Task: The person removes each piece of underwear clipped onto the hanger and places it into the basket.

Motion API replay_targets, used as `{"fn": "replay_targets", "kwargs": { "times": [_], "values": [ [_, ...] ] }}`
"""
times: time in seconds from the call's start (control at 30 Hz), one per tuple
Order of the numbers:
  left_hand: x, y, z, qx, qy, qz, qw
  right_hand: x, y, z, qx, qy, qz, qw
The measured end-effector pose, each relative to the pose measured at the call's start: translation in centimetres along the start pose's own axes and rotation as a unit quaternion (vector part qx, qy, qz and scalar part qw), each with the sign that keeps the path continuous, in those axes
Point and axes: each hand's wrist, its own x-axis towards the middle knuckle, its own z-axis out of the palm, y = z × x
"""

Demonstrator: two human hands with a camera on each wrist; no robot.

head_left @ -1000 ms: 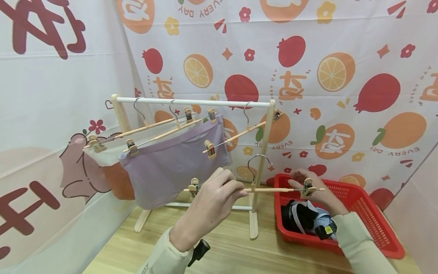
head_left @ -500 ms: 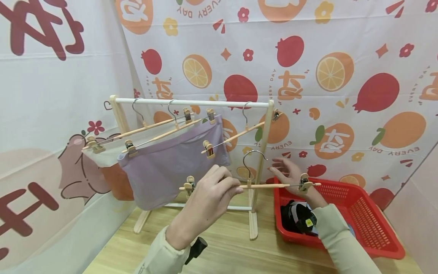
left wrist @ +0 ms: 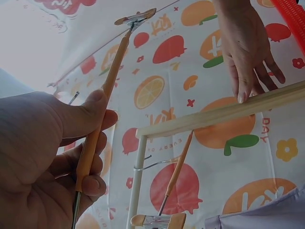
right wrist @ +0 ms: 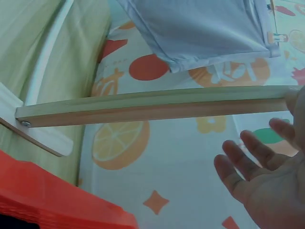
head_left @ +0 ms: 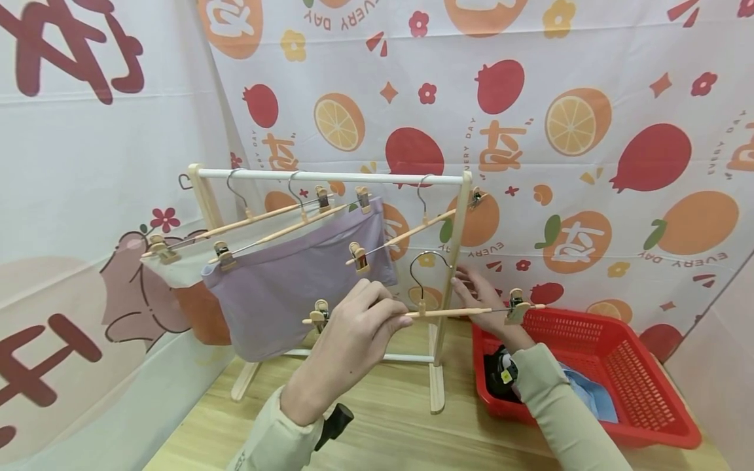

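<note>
My left hand [head_left: 353, 340] grips the wooden bar of a clip hanger [head_left: 453, 313], holding it level in front of the rack. Its metal hook points up, and a clip sits near each end. Behind the hanger's right half is my right hand [head_left: 485, 311], fingers loosely extended, beside the right post [head_left: 461, 222] of the wooden rack. In the right wrist view the thumb meets the post [right wrist: 157, 105]; no object is in that hand. A bare clip hanger [head_left: 406, 234], a lilac garment [head_left: 300, 281] and a white and orange garment [head_left: 200, 307] hang from the white rail [head_left: 330, 175].
To the right stands a red basket [head_left: 665, 432] with a light blue cloth [head_left: 592, 396] and something black [head_left: 497, 376] inside. The wooden table [head_left: 389, 412] carries rack and basket. Printed curtains [head_left: 365, 72] close off the back and left.
My right hand has moved from over the basket up and left to the rack's right post. My left hand has shifted the hanger slightly left and up.
</note>
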Motion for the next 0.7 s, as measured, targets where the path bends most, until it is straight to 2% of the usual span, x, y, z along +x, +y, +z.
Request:
{"fn": "replay_targets", "kwargs": {
  "times": [0.13,0.27,0.4,0.53,0.7],
  "values": [
    [0.0,-0.1,0.1,-0.001,-0.002,-0.002,1.0000,0.2,0.5,0.5,0.013,0.004,-0.022,0.9997],
    [0.0,-0.1,0.0,-0.001,-0.002,-0.005,1.0000,0.5,1.2,1.1,0.049,0.012,-0.041,0.9979],
    [0.0,-0.3,-0.2,0.008,0.002,-0.005,1.0000,0.6,1.6,1.6,0.055,0.032,-0.062,0.9961],
    [0.1,-0.7,-0.5,0.016,0.012,-0.004,0.9998,0.7,1.8,1.9,0.045,0.037,-0.062,0.9963],
    [0.3,-1.1,-1.0,0.019,0.022,-0.005,0.9996,0.5,1.7,2.0,0.074,0.028,-0.039,0.9961]
  ]
}}
